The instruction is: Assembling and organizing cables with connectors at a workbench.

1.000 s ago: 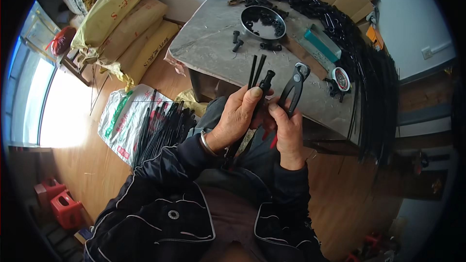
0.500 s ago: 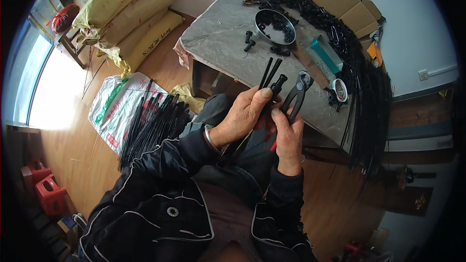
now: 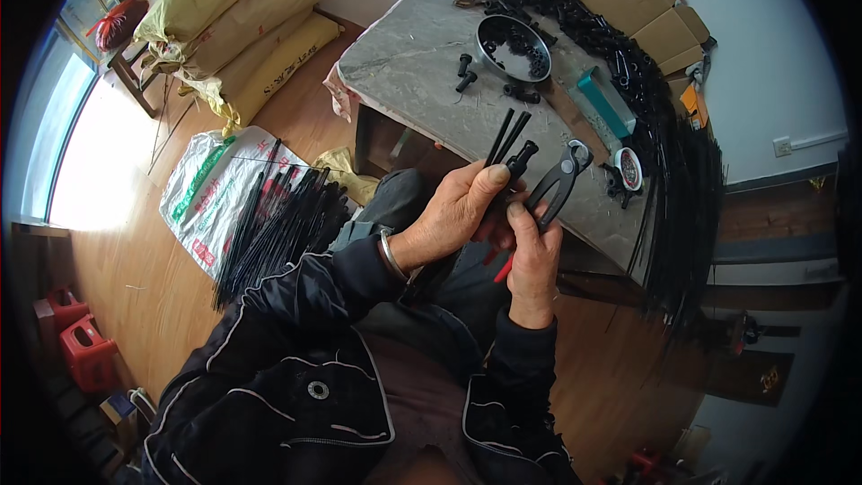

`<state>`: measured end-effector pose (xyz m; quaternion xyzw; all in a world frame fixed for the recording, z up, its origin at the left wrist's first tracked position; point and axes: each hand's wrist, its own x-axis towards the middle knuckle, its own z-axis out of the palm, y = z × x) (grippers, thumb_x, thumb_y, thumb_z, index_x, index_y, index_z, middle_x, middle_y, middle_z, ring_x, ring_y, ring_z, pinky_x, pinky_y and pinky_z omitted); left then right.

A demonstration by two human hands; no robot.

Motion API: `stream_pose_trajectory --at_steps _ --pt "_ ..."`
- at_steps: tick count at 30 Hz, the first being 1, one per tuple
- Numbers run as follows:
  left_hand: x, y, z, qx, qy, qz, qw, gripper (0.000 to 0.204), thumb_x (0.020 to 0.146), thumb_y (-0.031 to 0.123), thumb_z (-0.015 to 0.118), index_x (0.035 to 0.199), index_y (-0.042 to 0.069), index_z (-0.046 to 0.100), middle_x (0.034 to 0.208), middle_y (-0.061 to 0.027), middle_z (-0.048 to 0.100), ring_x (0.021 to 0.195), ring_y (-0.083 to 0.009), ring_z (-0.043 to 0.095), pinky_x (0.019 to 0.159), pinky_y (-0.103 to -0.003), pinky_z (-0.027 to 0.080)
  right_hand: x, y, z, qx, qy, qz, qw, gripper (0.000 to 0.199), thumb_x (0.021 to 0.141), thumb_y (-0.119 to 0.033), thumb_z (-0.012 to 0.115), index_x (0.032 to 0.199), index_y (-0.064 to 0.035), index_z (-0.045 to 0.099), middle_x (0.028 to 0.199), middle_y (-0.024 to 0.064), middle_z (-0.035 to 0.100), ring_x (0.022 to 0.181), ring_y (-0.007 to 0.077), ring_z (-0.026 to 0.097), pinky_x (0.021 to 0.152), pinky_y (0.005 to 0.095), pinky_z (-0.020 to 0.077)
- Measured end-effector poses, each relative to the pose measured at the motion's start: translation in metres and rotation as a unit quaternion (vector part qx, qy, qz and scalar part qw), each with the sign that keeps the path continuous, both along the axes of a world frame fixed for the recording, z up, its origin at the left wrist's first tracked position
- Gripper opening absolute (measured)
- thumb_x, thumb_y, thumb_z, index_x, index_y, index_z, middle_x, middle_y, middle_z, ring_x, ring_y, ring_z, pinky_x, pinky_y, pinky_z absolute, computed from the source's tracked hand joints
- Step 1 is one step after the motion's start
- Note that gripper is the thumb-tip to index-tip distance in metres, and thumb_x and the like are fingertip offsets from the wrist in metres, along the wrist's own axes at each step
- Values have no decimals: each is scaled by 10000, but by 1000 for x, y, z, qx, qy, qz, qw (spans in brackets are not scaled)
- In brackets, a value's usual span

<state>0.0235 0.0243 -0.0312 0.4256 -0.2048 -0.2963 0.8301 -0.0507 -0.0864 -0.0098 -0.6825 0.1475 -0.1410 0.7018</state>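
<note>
Close together in front of the table's near edge are both my hands. My left hand [image 3: 456,214] is closed round a black fitting [image 3: 522,156] with a stepped tip, its thumb pressed along the top. Thin black rods [image 3: 507,136] stick up out of the same fist; their lower parts are mostly hidden. In my right hand [image 3: 535,256] is a pair of pincers [image 3: 564,181] with dark jaws and red handle ends. Their head points up and to the right, beside the fitting and apart from it. Some fingers of both hands are out of sight.
On the grey table [image 3: 404,63] stand a metal bowl [image 3: 514,47] of small black parts, a teal tray [image 3: 605,102] and a round tin [image 3: 628,169]. Long black rods [image 3: 678,224] overhang its right side. More rods [image 3: 278,224] lie on a white sack at left, below stacked yellow sacks [image 3: 242,27].
The pincers' head has swung a little to the right, away from the fitting. My left hand keeps its hold, and the rods lean slightly more to the right.
</note>
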Motion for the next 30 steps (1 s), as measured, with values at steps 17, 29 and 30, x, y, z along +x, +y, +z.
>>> stream_pose_trajectory --at_steps 17,29,30 --pt "-4 -1 -1 35 -19 3 999 561 993 493 400 1044 -28 602 728 -11 593 490 -39 434 431 -193 329 -4 8 -3 -290 -87 -89 949 135 938 -139 581 912 -7 597 721 15 566 584 71 483 524 216 365" --pt "10 1 0 63 14 -41 997 616 976 569 367 875 21 630 526 16 464 441 -58 406 416 -223 308 -67 -11 54 14 257 191 947 240 985 -130 486 1163 31 475 742 73 557 524 111 519 483 250 445" --pt "10 0 2 69 20 -45 996 614 976 569 368 872 23 631 520 21 454 435 -57 393 416 -224 303 -68 -12 55 16 257 187 948 240 985 -130 486 1163 31 475 742 73 557 524 111 519 483 250 445"
